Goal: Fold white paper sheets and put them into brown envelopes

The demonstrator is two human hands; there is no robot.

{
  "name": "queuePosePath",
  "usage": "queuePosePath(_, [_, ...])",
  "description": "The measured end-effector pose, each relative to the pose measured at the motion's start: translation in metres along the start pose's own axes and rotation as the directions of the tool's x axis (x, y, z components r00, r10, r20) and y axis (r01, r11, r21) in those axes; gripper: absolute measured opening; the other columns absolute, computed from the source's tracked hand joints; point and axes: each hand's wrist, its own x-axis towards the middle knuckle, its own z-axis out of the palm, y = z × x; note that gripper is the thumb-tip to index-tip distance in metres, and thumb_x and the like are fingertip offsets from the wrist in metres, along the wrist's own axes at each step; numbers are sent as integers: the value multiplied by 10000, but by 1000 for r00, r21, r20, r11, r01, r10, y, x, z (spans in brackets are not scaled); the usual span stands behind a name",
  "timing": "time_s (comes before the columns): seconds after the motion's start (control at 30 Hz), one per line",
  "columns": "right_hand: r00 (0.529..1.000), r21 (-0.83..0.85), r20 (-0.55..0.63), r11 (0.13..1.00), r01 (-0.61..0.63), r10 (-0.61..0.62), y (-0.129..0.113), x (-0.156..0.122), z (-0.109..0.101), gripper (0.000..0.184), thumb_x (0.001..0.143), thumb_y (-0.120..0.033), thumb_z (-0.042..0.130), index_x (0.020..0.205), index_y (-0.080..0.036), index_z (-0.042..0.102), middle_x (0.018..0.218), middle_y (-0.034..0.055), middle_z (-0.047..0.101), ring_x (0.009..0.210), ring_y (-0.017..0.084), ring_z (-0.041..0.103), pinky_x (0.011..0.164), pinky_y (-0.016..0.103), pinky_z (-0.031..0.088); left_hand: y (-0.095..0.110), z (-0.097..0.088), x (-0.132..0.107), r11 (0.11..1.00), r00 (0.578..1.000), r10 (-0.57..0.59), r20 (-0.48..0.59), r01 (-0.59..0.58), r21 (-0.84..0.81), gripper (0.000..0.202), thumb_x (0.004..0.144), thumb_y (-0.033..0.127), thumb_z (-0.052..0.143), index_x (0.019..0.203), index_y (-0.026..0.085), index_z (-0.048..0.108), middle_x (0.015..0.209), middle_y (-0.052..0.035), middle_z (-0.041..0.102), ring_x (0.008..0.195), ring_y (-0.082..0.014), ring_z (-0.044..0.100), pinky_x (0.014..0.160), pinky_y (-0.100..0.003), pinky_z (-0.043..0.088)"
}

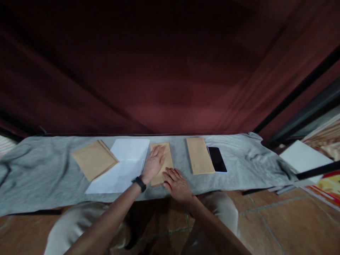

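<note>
The left hand lies open and flat on the middle brown envelope, and the right hand lies open on its near end. The envelope sits on grey cloth, between white paper and 1 black phone.

Prob. a home rm: tiled flr, red curtain, cloth-covered tbl.

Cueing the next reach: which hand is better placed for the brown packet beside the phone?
Likely the right hand: it is nearer that packet, with only grey cloth between. The left hand lies farther off, on the middle packet.
</note>
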Motion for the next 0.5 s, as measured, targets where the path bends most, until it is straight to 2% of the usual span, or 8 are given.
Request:
queuePosePath(0.07, [1000, 17, -3, 1000, -3, 3, 0, 0, 0, 447, 1007, -331, 560, 1435, -206, 532, 1537, 100, 505, 1414, 268, 472, 1202, 479, 375, -5, 18, 27, 993, 1000, 6, 14, -8, 115, 555, 1028, 370, 319, 1507, 113, 435, 1599, -151, 407, 1519, -277, 295, 1224, -452, 287])
queuePosePath(0.17, [1000, 58, -11, 998, 9, -8, 2, 1, -3, 427, 1010, -299, 544, 1427, -209, 530, 1526, 98, 515, 1421, 254, 463, 1193, 467, 393, -18, 41, 49, 976, 992, -48, 118, 21, 219, 595, 1037, 397, 262, 1541, 107, 387, 1611, -141, 391, 1525, -273, 285, 1238, -449, 245])
queuePosePath(0.3, [999, 142, -35, 990, 15, -10, 3, 2, -7, 369, 1017, -212, 487, 1378, -218, 563, 1467, 89, 571, 1387, 223, 502, 1182, 452, 415, -32, 56, 49, 973, 986, -11, 169, -28, 228, 588, 1040, 410, 227, 1550, 168, 393, 1622, -95, 380, 1527, -257, 282, 1249, -458, 200])
queuePosePath(0.5, [998, 234, -56, 972, -10, 24, 6, 8, -6, 313, 997, -161, 495, 1284, -201, 614, 1398, 93, 618, 1333, 207, 542, 1176, 427, 417, -36, 59, 38, 962, 974, 78, 211, -129, 241, 587, 1042, 411, 213, 1572, 199, 352, 1630, -47, 370, 1543, -224, 241, 1265, -431, 162])
